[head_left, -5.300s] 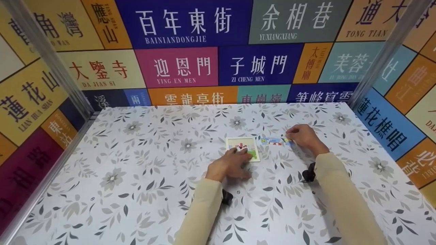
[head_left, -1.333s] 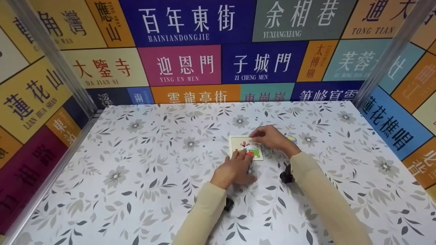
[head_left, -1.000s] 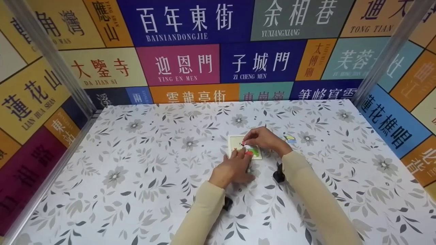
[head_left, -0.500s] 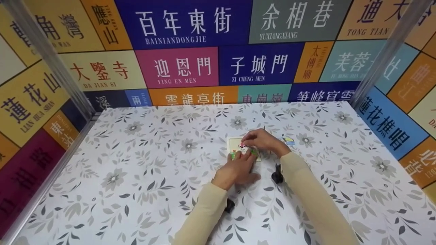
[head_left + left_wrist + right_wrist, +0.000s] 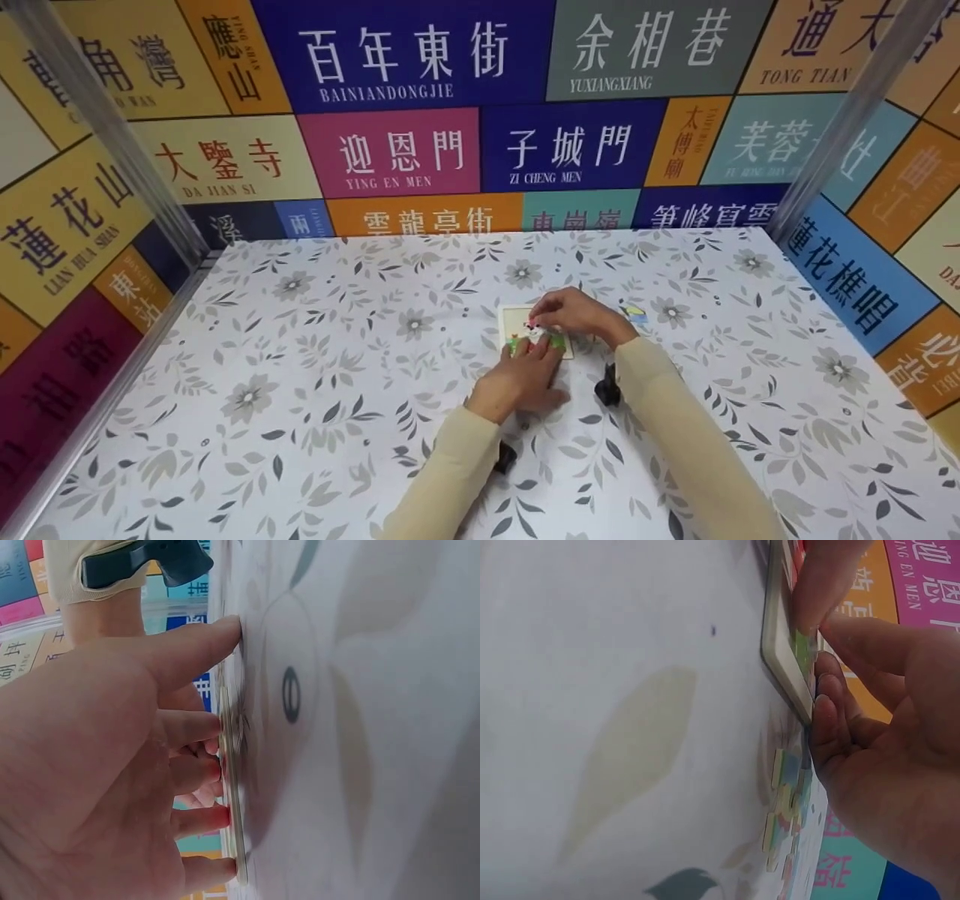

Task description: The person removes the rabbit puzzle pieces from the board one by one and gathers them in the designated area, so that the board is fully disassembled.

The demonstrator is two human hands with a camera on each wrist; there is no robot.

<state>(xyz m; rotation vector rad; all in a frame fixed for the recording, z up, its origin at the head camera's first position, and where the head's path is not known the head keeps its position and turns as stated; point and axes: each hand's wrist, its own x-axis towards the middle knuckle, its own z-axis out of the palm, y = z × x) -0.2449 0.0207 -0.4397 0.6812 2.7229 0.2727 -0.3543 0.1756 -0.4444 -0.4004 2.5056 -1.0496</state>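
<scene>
Starting closest to us, we see two beige sleeves (image 5: 442, 472), with a black gadget (image 5: 607, 386) strapped at each wrist. Ahead of them, the left hand (image 5: 521, 379) has its fingers straight and spread, the tips pressing on the near part of a small puzzle board (image 5: 514, 318); it grasps nothing that we can make out. The board lies flat on the flowered tablecloth (image 5: 322, 375), between the two hands, and shows an animal picture (image 5: 534, 330) with red at the top and green below. Over its right side, the right hand (image 5: 579, 311) keeps a narrow grip, fingertips close together at the red part; we cannot tell whether a piece is between them. Just right of that hand, loose pieces (image 5: 634, 313) in blue and yellow lie on the cloth. Farthest off, we see a wall (image 5: 405, 150) of colourful signs in Chinese characters.
</scene>
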